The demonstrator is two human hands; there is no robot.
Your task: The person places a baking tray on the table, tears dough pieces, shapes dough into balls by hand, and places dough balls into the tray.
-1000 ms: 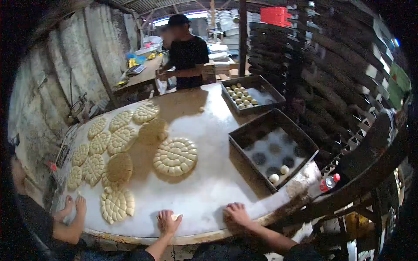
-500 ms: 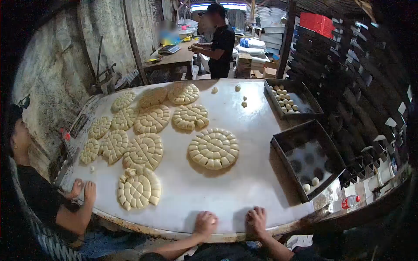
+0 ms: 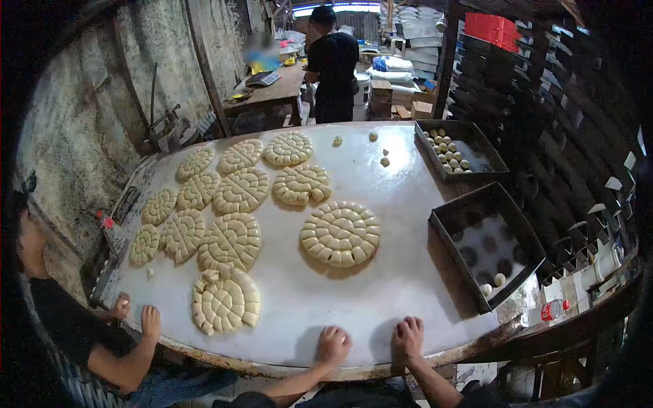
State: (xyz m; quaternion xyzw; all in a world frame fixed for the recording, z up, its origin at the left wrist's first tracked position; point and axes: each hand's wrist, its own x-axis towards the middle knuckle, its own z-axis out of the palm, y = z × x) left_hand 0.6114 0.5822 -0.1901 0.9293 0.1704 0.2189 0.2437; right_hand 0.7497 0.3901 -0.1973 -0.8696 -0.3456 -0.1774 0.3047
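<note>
Head view: flat dough rounds, cut into segments, cover much of the left half of my table (image 3: 401, 272).
Co-worker's hands (image 3: 150, 321): at the left edge; I cannot tell what, if anything, they hold.
Clustered dough rounds (image 3: 229, 242): divided throughout, most segments in place.
Front dough round (image 3: 226, 302): just before the cluster, a few segments bunched at its far edge.
My left grip (image 3: 334, 345): curled low on the tabletop, fingers bent; I cannot tell whether dough is under it.
Large dough round (image 3: 340, 234): beyond my grips, its ring nearly complete; I judge little has been taken from it.
Loose dough bits (image 3: 373, 137): scattered near the far edge.
My right grip (image 3: 409, 338): also curled down, contents hidden, so I cannot tell.
Far tray (image 3: 476, 175): partly filled with dough balls (image 3: 445, 157), which I judge finished.
Near tray (image 3: 515, 217): two balls in its near corner; barely begun, I judge, with most dough left in segments.
</note>
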